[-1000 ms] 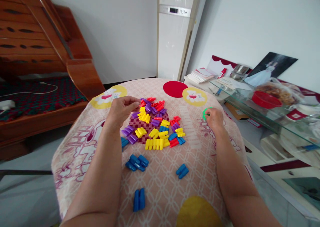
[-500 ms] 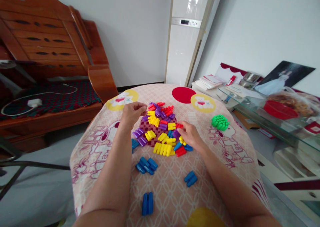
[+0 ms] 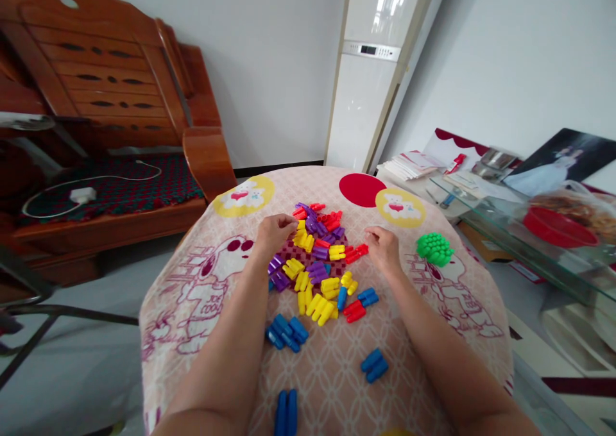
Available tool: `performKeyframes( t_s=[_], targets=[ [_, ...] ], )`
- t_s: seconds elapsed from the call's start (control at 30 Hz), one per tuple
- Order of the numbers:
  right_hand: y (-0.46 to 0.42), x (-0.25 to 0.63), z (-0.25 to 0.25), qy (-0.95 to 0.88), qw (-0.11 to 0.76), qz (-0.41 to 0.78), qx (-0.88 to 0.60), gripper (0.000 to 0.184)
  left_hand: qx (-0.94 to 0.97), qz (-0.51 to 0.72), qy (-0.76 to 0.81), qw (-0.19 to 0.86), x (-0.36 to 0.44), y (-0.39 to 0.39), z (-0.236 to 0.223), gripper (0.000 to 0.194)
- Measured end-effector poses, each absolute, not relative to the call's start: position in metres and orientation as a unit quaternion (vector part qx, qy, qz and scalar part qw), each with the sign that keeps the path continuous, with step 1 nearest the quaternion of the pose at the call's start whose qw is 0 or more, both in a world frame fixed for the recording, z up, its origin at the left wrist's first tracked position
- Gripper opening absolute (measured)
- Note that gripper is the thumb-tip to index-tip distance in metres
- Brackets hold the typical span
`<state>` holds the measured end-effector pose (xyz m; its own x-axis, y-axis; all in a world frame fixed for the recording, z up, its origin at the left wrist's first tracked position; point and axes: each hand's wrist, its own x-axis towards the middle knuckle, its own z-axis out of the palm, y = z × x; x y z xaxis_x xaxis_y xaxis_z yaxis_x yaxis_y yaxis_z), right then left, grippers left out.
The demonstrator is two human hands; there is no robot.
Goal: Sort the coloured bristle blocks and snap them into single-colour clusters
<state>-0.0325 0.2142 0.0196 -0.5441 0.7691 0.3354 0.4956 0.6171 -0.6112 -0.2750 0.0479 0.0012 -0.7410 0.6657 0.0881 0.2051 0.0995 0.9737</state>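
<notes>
A pile of bullet-shaped plastic building blocks lies in the middle of the table. My left hand (image 3: 275,237) is at the pile's far left side, fingertips closed together beside a yellow block (image 3: 303,240); what they may hold is hidden. At the pile's right edge is my right hand (image 3: 384,249), fingers curled together with no block showing in them. Just left of it lie red blocks (image 3: 356,253). A purple block (image 3: 317,272) and yellow blocks (image 3: 321,309) are nearer me. Blue blocks (image 3: 287,332) sit apart at the front left.
A patterned cloth covers the round table (image 3: 332,372). Green blocks (image 3: 434,249) are grouped at the right. More blue blocks lie near me (image 3: 374,365). A glass shelf (image 3: 486,211) with a red bowl (image 3: 558,226) stands right, a wooden bench (image 3: 110,102) left.
My right hand has drawn back rightward from the pile. The purple block near it now lies further left, and nearby yellow and blue blocks have shifted. My left hand stays by the far left side.
</notes>
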Motion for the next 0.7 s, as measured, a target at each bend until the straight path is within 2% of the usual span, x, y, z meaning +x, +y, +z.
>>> performKeyframes(
  t_s=[0.17,0.33,0.5,0.7],
  targets=[
    [0.233,-0.050,0.008,-0.863,0.301,0.242,-0.325,0.037,0.307,0.561,0.751,0.163,-0.279,0.050,-0.007,0.022],
    [0.242,-0.080,0.001,-0.893,0.249,0.294,-0.232,0.047,0.301,0.553,0.763,0.144,-0.277,0.054,-0.007,0.020],
    [0.250,-0.122,0.013,-0.899,0.206,0.298,-0.246,0.052,0.281,0.565,0.765,0.128,-0.271,0.052,0.001,0.021],
    [0.246,-0.178,0.024,-0.929,0.161,0.270,-0.197,0.045,0.277,0.577,0.763,0.096,-0.272,0.048,0.000,0.024]
  ],
)
